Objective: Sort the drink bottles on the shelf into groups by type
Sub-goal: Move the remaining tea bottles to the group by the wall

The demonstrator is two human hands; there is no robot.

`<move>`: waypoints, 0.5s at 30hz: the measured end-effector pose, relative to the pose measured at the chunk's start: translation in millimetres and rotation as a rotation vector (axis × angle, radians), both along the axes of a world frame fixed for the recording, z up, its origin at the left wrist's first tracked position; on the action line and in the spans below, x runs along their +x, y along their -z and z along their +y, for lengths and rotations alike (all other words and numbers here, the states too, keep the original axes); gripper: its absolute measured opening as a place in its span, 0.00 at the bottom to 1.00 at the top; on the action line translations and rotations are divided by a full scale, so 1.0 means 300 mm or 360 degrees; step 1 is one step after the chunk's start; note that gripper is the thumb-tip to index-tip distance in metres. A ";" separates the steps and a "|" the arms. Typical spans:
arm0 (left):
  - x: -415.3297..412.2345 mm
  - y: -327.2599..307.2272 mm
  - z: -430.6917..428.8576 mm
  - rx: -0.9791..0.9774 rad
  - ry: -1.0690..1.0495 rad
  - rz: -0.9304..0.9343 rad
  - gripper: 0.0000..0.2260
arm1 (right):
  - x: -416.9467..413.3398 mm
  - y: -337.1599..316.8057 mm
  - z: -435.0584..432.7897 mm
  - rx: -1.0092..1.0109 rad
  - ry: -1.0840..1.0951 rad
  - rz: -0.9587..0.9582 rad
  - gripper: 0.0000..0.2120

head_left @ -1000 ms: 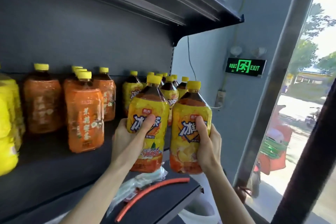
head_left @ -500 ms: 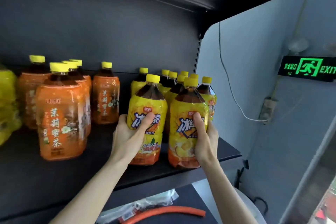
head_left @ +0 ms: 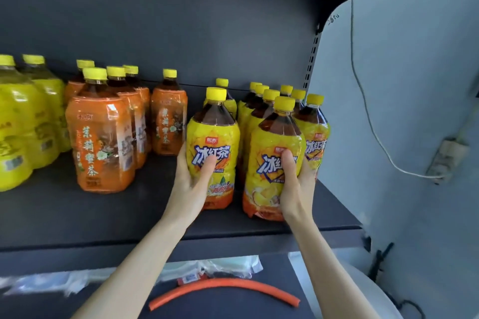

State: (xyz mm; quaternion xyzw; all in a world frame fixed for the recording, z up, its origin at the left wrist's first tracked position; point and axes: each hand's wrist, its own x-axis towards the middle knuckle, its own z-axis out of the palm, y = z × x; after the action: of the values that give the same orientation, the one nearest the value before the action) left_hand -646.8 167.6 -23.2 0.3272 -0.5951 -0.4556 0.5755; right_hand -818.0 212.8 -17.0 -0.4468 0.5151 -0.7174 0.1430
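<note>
Left bottle [head_left: 213, 130] clamped in left hand [head_left: 192, 185] grip, right bottle [head_left: 275, 140] in right hand [head_left: 296, 190] grip. Glossy plastic, crinkled yellow wrap. Axes upright, caps up, on matte shelf [head_left: 103, 215].

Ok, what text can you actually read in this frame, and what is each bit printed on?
"冰红茶": left iced tea bottle, gripped by the left hand.
"冰红", third character covered by the right hand gripping it: right iced tea bottle.
"茉莉蜜茶", vertical: front orange bottle.
Too blurred: red brand tags, far-left yellow bottles, wall scribble.
</note>
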 end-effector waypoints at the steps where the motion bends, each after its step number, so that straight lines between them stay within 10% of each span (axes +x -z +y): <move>1: -0.003 0.004 -0.004 0.0009 0.0006 -0.0005 0.26 | -0.001 -0.002 -0.003 -0.0002 -0.0008 0.0007 0.30; 15: -0.093 -0.040 -0.242 0.0165 0.0145 -0.0158 0.30 | -0.018 0.016 -0.056 -0.0083 0.0090 -0.0012 0.22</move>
State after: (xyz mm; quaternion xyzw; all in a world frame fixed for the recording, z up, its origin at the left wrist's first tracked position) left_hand -674.6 95.1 -11.3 0.3514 -0.6128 -0.4947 0.5063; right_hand -823.5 195.9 -21.8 -0.4329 0.5080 -0.7360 0.1130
